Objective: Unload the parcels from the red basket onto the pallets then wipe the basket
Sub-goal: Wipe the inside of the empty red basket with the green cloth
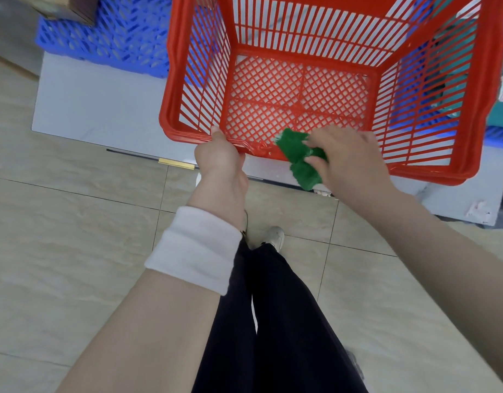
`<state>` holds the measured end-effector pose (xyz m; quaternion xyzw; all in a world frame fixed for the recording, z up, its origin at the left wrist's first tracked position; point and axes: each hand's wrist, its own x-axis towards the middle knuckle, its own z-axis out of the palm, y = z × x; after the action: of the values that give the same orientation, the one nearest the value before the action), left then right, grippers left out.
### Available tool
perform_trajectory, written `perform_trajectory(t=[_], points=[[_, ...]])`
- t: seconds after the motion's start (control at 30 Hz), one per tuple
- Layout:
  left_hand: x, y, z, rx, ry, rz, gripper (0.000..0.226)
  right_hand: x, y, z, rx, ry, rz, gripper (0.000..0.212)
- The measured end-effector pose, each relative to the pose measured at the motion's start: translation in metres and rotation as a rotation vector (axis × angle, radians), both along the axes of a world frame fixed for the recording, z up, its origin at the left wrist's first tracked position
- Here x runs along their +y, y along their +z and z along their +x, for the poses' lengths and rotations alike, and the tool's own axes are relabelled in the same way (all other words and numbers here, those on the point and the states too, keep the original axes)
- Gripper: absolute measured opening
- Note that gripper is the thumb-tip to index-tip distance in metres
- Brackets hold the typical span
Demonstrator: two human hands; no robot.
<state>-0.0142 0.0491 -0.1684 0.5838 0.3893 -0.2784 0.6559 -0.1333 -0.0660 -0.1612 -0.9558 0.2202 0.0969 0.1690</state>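
Red basket (301, 89), slatted plastic, being gripped at near rim by closed left hand (219, 157); fuzzy green cloth (300, 160) being clutched by right hand (349, 157), draped over that rim.

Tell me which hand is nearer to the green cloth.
Right. The right hand holds the green cloth against the near rim of the red basket. The left hand grips that same rim, off to the cloth's left, not touching it.

Beige tiled floor (74, 251) under my feet; a pale grey platform (103, 109) at upper left of the frame carries blue pallets (117, 32).
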Motion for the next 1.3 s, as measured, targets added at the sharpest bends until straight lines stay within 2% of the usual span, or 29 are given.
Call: perform_trajectory(t=[0.13,0.3,0.47,0.53,0.63,0.7,0.8,0.9,1.0,1.1,1.2,1.3], points=[[-0.001,0.001,-0.002,0.002,0.008,-0.023,0.01,-0.03,0.012,-0.031,0.096,-0.003,-0.053,0.025],[-0.001,0.0,-0.002,-0.003,0.011,-0.026,0.008,-0.018,0.003,-0.01,0.01,-0.129,0.175,0.025],[0.001,-0.002,-0.005,-0.029,0.022,-0.057,0.013,0.013,-0.003,0.022,-0.032,-0.008,0.278,0.032],[0.0,-0.002,-0.002,-0.042,0.024,-0.048,0.013,-0.002,0.005,0.011,0.025,0.01,0.224,0.034],[-0.004,-0.003,0.001,-0.036,0.021,-0.029,0.026,-0.04,0.018,-0.019,0.182,-0.02,0.102,0.037],[-0.004,-0.003,0.001,-0.031,0.015,-0.026,0.029,-0.048,0.02,-0.031,0.218,0.02,0.07,0.041],[-0.004,-0.004,0.001,-0.033,0.014,-0.021,0.027,-0.04,0.012,-0.035,0.188,0.033,0.09,0.043],[-0.004,-0.007,0.003,-0.033,0.019,-0.021,0.024,-0.031,0.001,-0.041,0.076,0.058,0.009,0.037],[-0.003,-0.008,0.002,-0.046,0.018,-0.022,0.023,-0.027,-0.006,-0.032,0.015,-0.097,-0.019,0.027],[-0.003,-0.004,0.0,-0.055,0.002,-0.027,0.023,-0.03,-0.012,-0.003,0.125,-0.268,0.103,0.03],[0.0,0.003,0.0,-0.037,-0.057,-0.052,0.027,-0.052,-0.002,0.011,0.274,-0.19,0.357,0.03],[0.002,0.008,0.005,0.027,-0.141,-0.126,0.016,-0.076,0.01,0.002,0.333,-0.118,0.513,0.028]])
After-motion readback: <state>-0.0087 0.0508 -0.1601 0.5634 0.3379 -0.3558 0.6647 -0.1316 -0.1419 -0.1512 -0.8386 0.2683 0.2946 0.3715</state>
